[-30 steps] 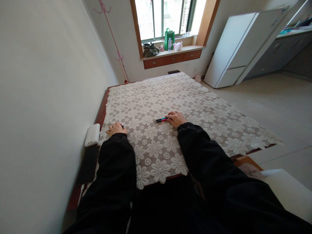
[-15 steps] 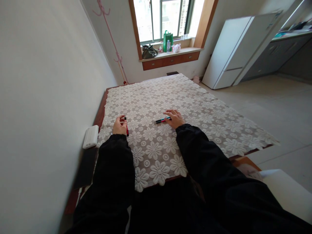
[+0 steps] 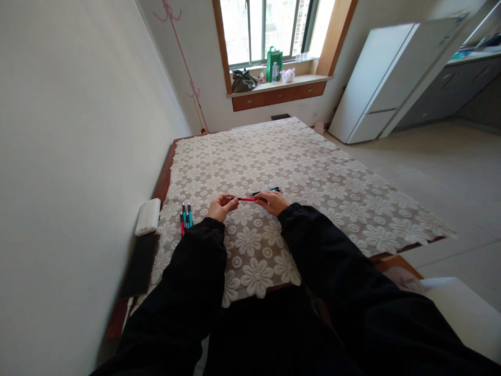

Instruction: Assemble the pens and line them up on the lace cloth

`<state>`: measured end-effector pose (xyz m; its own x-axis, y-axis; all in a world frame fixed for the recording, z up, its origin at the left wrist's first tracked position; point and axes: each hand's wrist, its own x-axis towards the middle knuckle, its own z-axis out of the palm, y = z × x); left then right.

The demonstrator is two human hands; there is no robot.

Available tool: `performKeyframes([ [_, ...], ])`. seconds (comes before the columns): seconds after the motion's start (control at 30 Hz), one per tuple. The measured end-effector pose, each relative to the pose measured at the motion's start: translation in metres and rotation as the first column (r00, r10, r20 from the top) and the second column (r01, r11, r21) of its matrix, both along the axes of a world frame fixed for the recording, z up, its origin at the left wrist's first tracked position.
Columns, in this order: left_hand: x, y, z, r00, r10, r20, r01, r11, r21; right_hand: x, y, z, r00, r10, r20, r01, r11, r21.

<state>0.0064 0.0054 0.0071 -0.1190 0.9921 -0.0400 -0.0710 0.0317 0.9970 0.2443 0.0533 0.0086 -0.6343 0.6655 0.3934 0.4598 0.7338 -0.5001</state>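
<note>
Both hands meet over the near middle of the table: left hand (image 3: 221, 207) and right hand (image 3: 274, 201) each pinch one end of a red pen (image 3: 247, 199), held level just above the lace tablecloth (image 3: 313, 172). Fingers of each hand are closed on the pen. A teal pen (image 3: 270, 190) lies on the cloth just beyond the right hand, close to its fingers; contact cannot be determined. Three more pens (image 3: 185, 216), teal and red, lie side by side on the cloth left of the left hand. No lettering on any pen is legible. A white box (image 3: 147, 216) sits at the table's left edge against the wall. Further off, a green bag (image 3: 274, 56) stands on the windowsill (image 3: 279, 83); a white refrigerator (image 3: 387, 78) stands at right. No readable writing on either.
</note>
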Motion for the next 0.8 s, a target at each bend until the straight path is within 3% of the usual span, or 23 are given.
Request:
performKeyframes([
  [0.1,-0.004,-0.001,-0.001,0.961,-0.012,-0.275,0.027,0.998,0.050,0.001,0.000,0.002,0.997,-0.070,0.039,0.069,0.997,0.027],
  [0.23,-0.012,-0.002,0.000,0.722,-0.018,-0.692,0.152,0.980,0.133,0.001,0.001,0.003,0.969,-0.191,0.154,0.190,0.981,0.027],
  [0.33,-0.013,-0.003,0.003,0.583,-0.013,-0.812,0.207,0.969,0.132,0.001,0.003,0.000,0.959,-0.191,0.209,0.193,0.981,0.009],
  [0.43,-0.013,-0.004,0.006,0.494,0.003,-0.870,0.204,0.972,0.119,0.000,0.004,-0.004,0.970,-0.138,0.199,0.141,0.990,-0.004],
  [0.6,-0.012,-0.004,0.009,0.485,0.002,-0.875,0.173,0.980,0.098,-0.001,0.005,-0.007,0.983,-0.090,0.159,0.096,0.995,-0.033],
  [0.8,-0.011,-0.005,0.009,0.500,-0.019,-0.866,0.209,0.973,0.100,-0.001,0.005,-0.007,0.977,-0.137,0.164,0.145,0.989,-0.034],
])
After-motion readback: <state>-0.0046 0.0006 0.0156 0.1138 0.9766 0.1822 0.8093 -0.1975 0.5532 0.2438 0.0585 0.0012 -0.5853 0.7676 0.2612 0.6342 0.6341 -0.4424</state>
